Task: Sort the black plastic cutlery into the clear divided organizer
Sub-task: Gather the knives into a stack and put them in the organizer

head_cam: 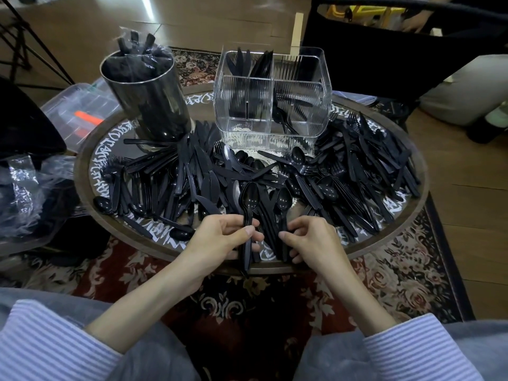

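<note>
A heap of black plastic cutlery (357, 171) covers the round table (82, 149): knives, forks and spoons mixed. At the near edge my left hand (222, 237) grips a black spoon (249, 199) by its handle, bowl pointing away from me. Right beside it my right hand (313, 240) pinches the handle of a second spoon (283, 200). The clear divided organizer (272, 105) stands at the back of the table. Knives and forks fill its rear compartments, and a few pieces lie in the front right one.
A shiny metal cylinder (148, 97) stuffed with bagged cutlery stands at the back left. Clear plastic bags (27, 193) and a lidded plastic box (79, 111) lie left of the table. A black chair (384, 50) and a seated person's leg (461, 89) are behind it.
</note>
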